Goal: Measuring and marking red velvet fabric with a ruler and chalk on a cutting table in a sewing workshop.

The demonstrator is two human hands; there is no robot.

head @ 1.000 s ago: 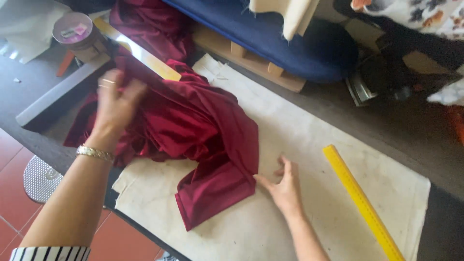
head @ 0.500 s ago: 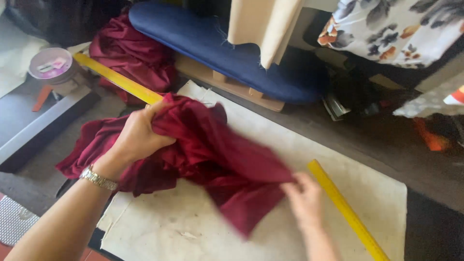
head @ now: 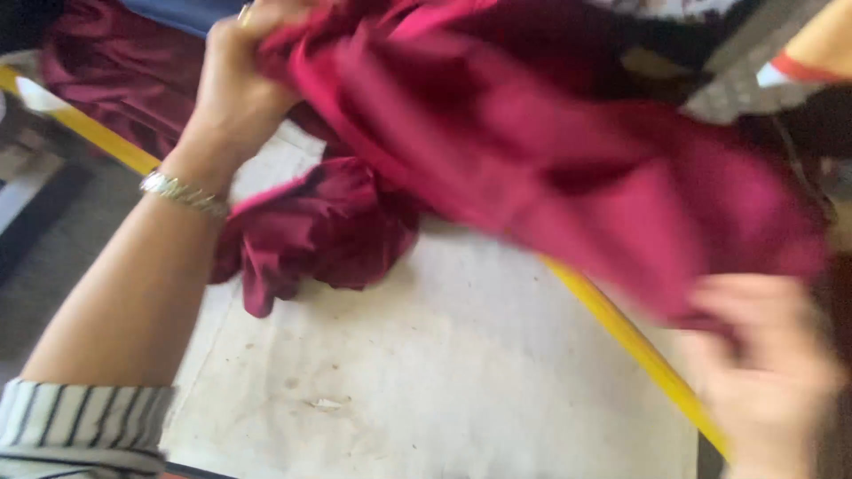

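The left hand clenches the shiny crimson satin cloth, which stretches rightward to the blurred right hand; that hand's grasp is unclear.

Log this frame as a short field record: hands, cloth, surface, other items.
left hand: grips one end of the dark red satin cloth, raised
right hand: blurred, at the cloth's lower edge; grip unclear
cloth: partly lifted, part bunched on the surface
surface: stained off-white padded sheet
other: long yellow ruler on the sheet
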